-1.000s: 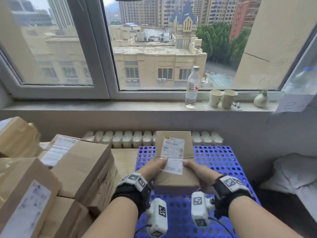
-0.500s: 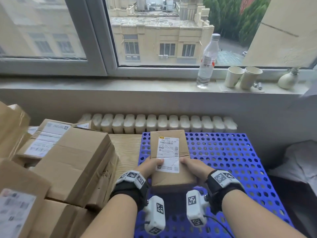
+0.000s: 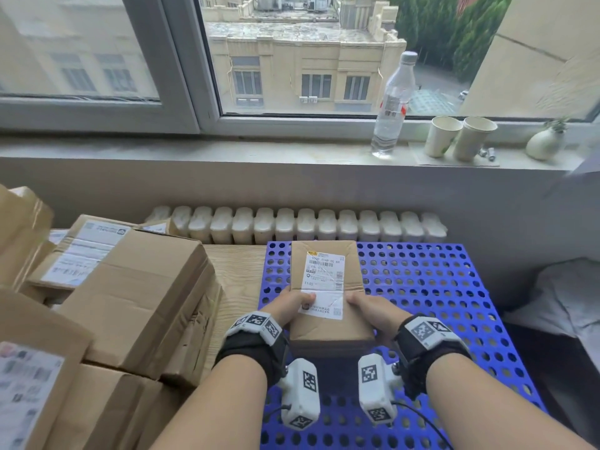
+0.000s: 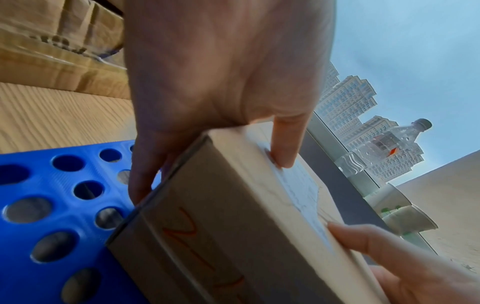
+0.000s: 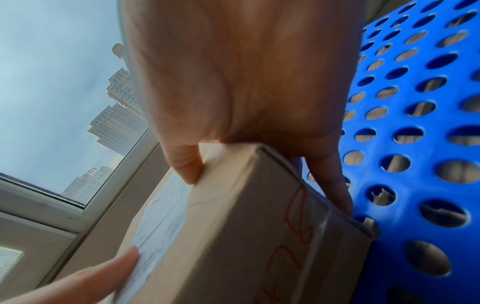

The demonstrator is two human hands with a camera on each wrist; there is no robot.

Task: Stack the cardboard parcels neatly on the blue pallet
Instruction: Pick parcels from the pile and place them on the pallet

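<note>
A small cardboard parcel (image 3: 326,280) with a white shipping label sits low over the far left part of the blue perforated pallet (image 3: 428,287). My left hand (image 3: 292,303) grips its near left edge, thumb on top and fingers underneath (image 4: 140,185). My right hand (image 3: 367,306) grips the near right edge the same way, fingers beneath the box (image 5: 335,185). In both wrist views the parcel (image 4: 233,216) (image 5: 233,226) is tilted, with red writing on its side, just above the pallet (image 4: 52,205) (image 5: 415,144). Whether its far end touches the pallet I cannot tell.
A pile of larger cardboard parcels (image 3: 130,297) fills the left on a wooden surface (image 3: 237,271). A white radiator (image 3: 292,222) runs behind the pallet. On the window sill stand a water bottle (image 3: 393,105), two paper cups (image 3: 461,138) and a small vase (image 3: 545,141). Grey bedding (image 3: 565,297) lies right.
Both hands have lowered the parcel towards the pallet's far left area, and the head camera has tipped downward and closer. The grip on the parcel is unchanged.
</note>
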